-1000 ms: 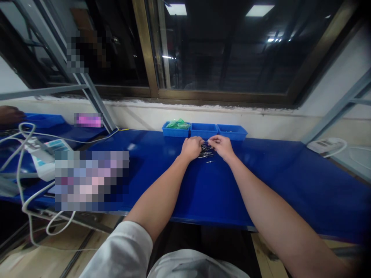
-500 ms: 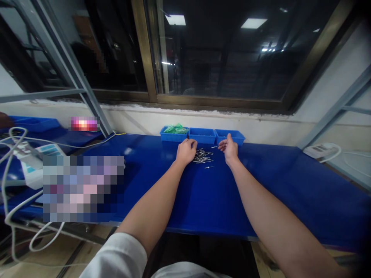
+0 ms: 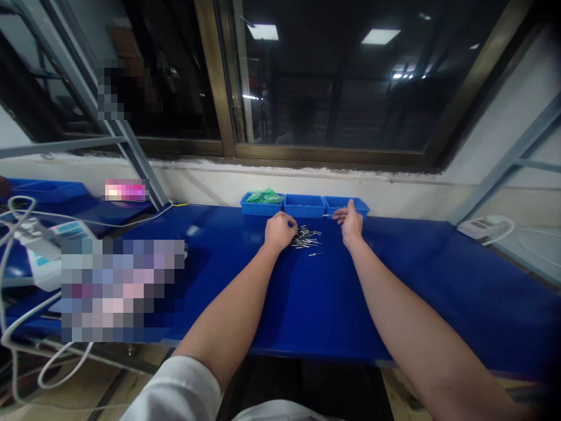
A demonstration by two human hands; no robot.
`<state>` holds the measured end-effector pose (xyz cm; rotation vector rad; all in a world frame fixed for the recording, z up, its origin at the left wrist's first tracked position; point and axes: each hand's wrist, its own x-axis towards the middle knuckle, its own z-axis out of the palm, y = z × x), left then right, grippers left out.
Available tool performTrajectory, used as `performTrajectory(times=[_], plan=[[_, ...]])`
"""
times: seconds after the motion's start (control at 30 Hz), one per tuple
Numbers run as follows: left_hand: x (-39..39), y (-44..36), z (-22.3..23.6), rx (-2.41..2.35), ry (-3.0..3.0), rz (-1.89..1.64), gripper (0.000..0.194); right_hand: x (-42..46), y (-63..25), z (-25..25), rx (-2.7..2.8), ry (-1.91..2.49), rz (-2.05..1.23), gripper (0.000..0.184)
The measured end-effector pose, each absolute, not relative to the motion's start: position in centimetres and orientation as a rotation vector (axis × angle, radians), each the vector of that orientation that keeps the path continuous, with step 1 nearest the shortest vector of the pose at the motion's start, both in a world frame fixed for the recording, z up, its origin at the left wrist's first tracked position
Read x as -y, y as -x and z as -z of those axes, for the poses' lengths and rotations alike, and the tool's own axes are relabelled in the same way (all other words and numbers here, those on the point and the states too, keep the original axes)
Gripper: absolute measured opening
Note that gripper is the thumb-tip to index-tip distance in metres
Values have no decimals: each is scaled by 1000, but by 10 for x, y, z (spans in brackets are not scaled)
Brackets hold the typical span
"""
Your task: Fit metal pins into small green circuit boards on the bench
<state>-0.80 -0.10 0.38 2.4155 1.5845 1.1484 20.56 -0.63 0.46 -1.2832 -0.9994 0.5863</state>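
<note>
A loose pile of thin silvery blind rivets (image 3: 307, 236) lies on the blue tabletop, and a single rivet (image 3: 314, 254) rests just in front of it. My left hand (image 3: 279, 230) is at the pile's left edge with thumb and forefinger curled into a pinch; whatever they hold is hidden. To the right of the pile, my right hand (image 3: 350, 224) is raised before the right blue bin (image 3: 362, 206), thumb up. A slim, blurred rivet (image 3: 328, 216) sticks out leftward from its fingertips.
A left bin (image 3: 262, 209) with a green plastic bag (image 3: 265, 196) and a middle bin (image 3: 304, 206) stand along the wall. A white device (image 3: 484, 228) with a cable is at right. Cables and a white machine (image 3: 56, 245) occupy the left.
My right hand has lifted slightly, with the rivet at its fingertips now in front of the bins. My left hand has stayed by the pile, almost unmoved.
</note>
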Motion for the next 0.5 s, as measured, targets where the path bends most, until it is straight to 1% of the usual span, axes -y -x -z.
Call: performTrajectory(times=[0.1,0.2,0.27,0.33,0.37,0.4,0.5], plan=[[2,8,-5,-1591,-2418,-1135,10,6,-207,-9,856,1098,-777,65],[2,8,-5,-1623,-2403,-1084,14,8,-211,-9,860,1050,-919,71],[2,9,-5,-1636,-2386,-1035,22,8,-212,-7,866,1112,-917,77],[4,9,-4,-1600,-2391,-972,32,7,-212,-3,904,1215,-838,79],[5,8,-4,-1565,-2407,-932,39,7,-210,-1,947,1276,-767,77],[6,8,-3,-1523,-2431,-884,47,6,-208,2,1016,1338,-681,73],[11,4,-2,-1421,-2505,-679,73,6,-199,8,1357,1495,-409,47]])
